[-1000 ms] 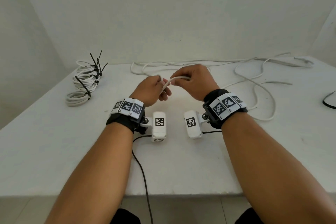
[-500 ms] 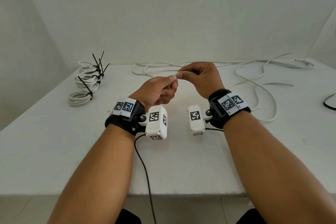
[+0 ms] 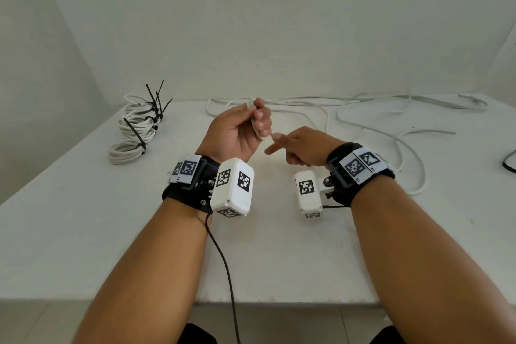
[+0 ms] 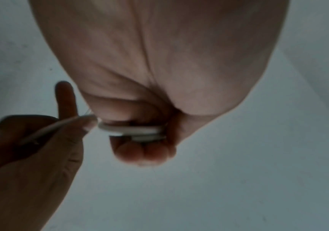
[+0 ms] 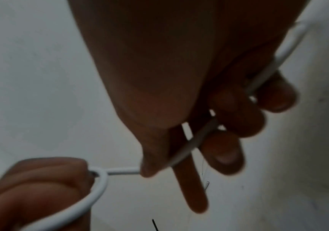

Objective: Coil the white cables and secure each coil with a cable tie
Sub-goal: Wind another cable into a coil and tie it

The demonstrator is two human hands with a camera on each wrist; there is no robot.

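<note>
My left hand (image 3: 245, 131) is raised palm up above the table (image 3: 83, 232), its fingers curled round a small loop of the white cable (image 4: 132, 131). The same loop (image 5: 98, 187) shows in the right wrist view. From the loop the cable runs a short way to my right hand (image 3: 290, 145), lower and to the right. There thumb and curled fingers hold the cable (image 5: 195, 140) while the index finger points out straight. The rest of this cable (image 3: 363, 126) lies loose across the back right of the table.
Several coiled white cables (image 3: 136, 131) bound with black cable ties (image 3: 156, 98) lie at the back left. A black cord (image 3: 509, 162) shows at the right edge. A thin black wire (image 3: 223, 260) hangs from my left wrist camera over the table's front edge.
My left hand has turned palm up and lifted. My right hand has dropped lower and to the right, so the hands have come apart with cable stretched between them.
</note>
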